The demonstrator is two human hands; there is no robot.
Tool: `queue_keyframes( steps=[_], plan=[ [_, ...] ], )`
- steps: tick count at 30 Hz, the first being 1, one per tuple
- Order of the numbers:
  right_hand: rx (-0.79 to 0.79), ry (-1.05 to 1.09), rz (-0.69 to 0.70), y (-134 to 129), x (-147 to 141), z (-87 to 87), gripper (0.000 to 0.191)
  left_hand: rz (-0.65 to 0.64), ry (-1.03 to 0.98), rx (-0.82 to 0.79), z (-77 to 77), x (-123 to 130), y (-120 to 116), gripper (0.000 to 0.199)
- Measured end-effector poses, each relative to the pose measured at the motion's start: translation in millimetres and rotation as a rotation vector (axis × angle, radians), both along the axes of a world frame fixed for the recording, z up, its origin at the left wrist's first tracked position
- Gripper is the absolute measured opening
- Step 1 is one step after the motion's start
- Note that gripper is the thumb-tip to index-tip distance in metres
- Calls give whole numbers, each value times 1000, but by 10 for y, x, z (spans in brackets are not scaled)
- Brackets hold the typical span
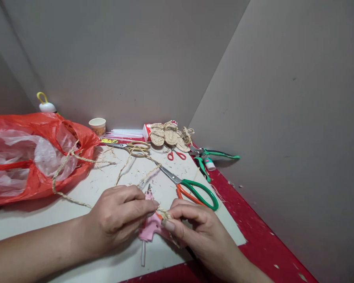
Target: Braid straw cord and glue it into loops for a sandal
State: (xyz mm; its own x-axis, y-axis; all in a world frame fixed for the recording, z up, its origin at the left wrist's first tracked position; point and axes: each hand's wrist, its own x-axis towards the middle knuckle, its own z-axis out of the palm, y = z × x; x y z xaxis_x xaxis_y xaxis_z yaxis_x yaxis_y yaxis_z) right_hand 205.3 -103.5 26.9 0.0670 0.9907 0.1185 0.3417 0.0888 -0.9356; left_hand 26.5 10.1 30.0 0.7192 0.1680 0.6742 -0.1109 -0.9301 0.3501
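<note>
A short braided straw cord [164,214] is pinched between the thumb and fingers of my right hand [202,228], its tail hanging below. My left hand [118,218] is closed, thumb and forefinger tips meeting at the cord's near end. Beneath both hands lies a pink glue gun [149,231], its metal nozzle pointing away from me and a clear glue stick jutting from the back. Green-and-orange-handled scissors [194,189] rest just beyond my right hand. A longer straw braid [59,177] runs from a red bag toward my left wrist.
The red plastic bag [88,137] fills the left side. Along the back stand a paper cup [98,126], glue sticks [125,133] and small woven straw slippers [171,135]. Gold-handled scissors [135,149], red scissors [175,155] and green-handled pruners [221,154] lie nearby. Grey walls enclose the table.
</note>
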Motion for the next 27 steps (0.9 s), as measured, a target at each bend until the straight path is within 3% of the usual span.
queue_keyframes(
  steps=[9, 14, 20, 27],
  plan=[
    [129, -79, -60, -15, -57, -51, 26, 67, 45, -27, 50, 21, -101, 11],
    [149, -25, -132, -24, -55, -104, 25, 64, -50, -118, 10, 18, -152, 26],
    [158, 80, -176, -29, -49, -106, 20, -3, 35, -292, -65, 47, -197, 37],
    [136, 146, -194, -9, -103, -122, 19, -56, 41, -242, -129, 49, -260, 54]
  ],
)
